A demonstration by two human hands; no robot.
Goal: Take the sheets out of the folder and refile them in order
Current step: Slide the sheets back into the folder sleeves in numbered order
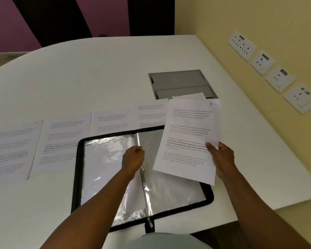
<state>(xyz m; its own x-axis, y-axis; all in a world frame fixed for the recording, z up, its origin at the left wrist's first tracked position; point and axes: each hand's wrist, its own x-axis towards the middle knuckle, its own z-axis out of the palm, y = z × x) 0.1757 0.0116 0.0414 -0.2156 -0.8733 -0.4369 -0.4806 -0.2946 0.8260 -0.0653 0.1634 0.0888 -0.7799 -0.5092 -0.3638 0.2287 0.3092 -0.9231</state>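
Note:
A black zip folder lies open on the white table, its clear plastic sleeves spread on both sides. My right hand pinches a printed sheet marked 5 by its right edge and holds it tilted above the folder's right half. My left hand is over the folder's spine with its fingers curled at the top edge of a sleeve; whether it pinches the plastic I cannot tell. Several more printed sheets lie in a row on the table behind and to the left of the folder.
A grey hatch is set into the white table behind the sheets, with another sheet's corner over its front edge. The yellow wall on the right carries several socket plates. The table's right edge runs diagonally near my right arm.

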